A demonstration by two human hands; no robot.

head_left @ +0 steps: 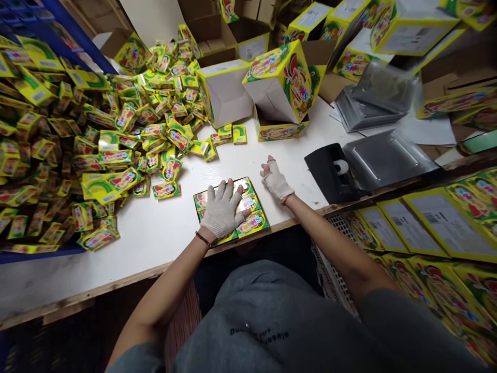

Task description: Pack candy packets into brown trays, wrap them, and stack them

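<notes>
My left hand (222, 208), in a fingerless-tipped white knit glove, lies flat with fingers spread on a block of small yellow-green boxes (251, 221). The boxes sit side by side in a shallow rectangular layout at the table's front edge, partly covered by my palm. To the right of the block, my right hand (277, 180) wears a matching glove and is over the white table (287, 150). Its fingers are loosely curled and somewhat apart, with nothing visible in them. A black tape dispenser (330, 173) stands to its right.
A large heap of small printed boxes (128, 129) spreads across the left. Bigger display cartons (279, 77) stand at the back, one tilted on another. Clear plastic trays (388, 160) lie at the right. Below the table's right edge are packed cartons (430, 228).
</notes>
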